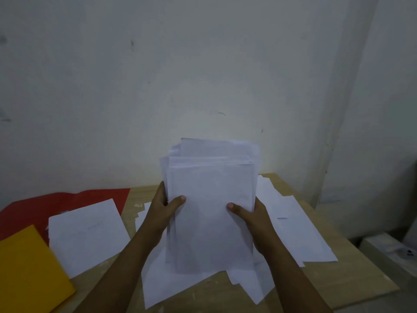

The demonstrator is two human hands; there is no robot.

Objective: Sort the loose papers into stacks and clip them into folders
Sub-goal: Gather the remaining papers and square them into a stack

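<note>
A thick bundle of white papers [212, 199] stands upright on its lower edge in the middle of the wooden table [338, 283]. My left hand [163, 211] grips its left side, thumb across the front sheet. My right hand [252, 219] grips the right side the same way. The sheets' top edges are uneven. Loose white sheets [293, 222] lie spread under and to the right of the bundle. A separate stack of white paper [86, 233] lies flat on the left, partly on a red folder [56, 204]. A yellow folder [29, 272] lies at the near left.
A pale wall rises right behind the table's far edge. The table's right edge drops off near a white block [388, 249] on the floor at the lower right. A strip of bare wood shows along the table's near edge.
</note>
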